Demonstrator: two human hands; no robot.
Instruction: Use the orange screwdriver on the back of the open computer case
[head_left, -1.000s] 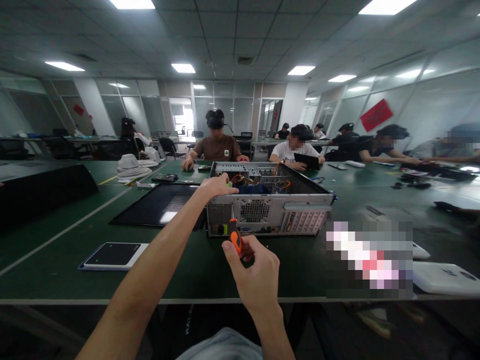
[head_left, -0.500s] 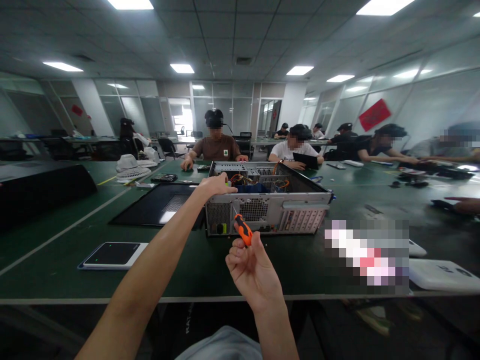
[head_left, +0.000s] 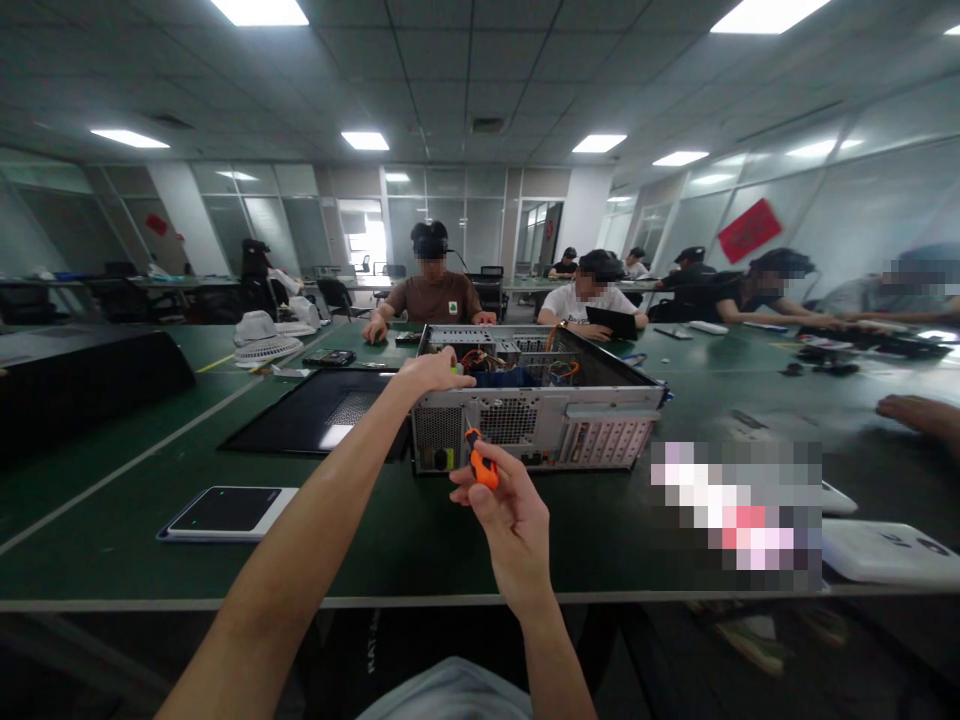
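Observation:
An open computer case (head_left: pixel 600 430) lies on its side on the green table, its grey rear panel facing me. My left hand (head_left: pixel 435 371) grips its upper left corner; the fingers reach over the rim beside a yellow-green part, and their tips are partly hidden. In my right hand (head_left: pixel 510 510) is an orange and black screwdriver (head_left: pixel 484 468), held between thumb and fingers. Its shaft points up at the rear panel, near the strip between the two mesh grilles. Whether the tip sits in a screw is too small to tell. Wires and a dark blue part show inside the case.
Left of the case lies a black side panel (head_left: pixel 300 415), with a white and black device (head_left: pixel 229 512) nearer me. White fans (head_left: pixel 266 345) stand farther back. At right are a white case-like object (head_left: pixel 892 550) and a blurred patch. Several people sit around the tables.
My right hand has turned and shifted its grip on the screwdriver; its fingers now sit higher round the handle. The left hand stays at the case corner. A person's hand at far right has moved.

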